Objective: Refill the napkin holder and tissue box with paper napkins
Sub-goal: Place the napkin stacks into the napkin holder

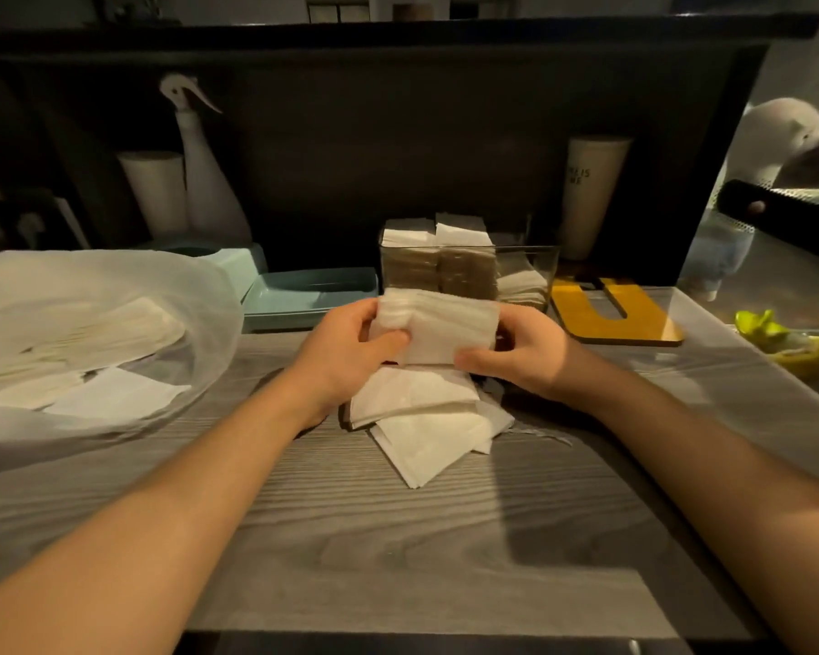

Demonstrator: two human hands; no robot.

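Note:
Both hands hold a thick stack of white paper napkins (440, 326) upright over the grey wooden counter. My left hand (346, 354) grips its left side, thumb in front. My right hand (521, 356) grips its right side. Just behind stands a clear napkin holder (530, 264), with two upright rows of napkins filling its left part and a low pile in its right part. Under my hands lies a loose heap of napkins (422, 427). A clear plastic bag (114, 286) with more napkins inside sits at the left.
A teal tray (303, 295) lies behind my left hand. A yellow board (620, 314) lies right of the holder. A white spray bottle (204, 177), a paper roll (154, 191) and a tall cup (592, 196) stand against the dark back wall. Something yellow-green (776, 342) lies far right.

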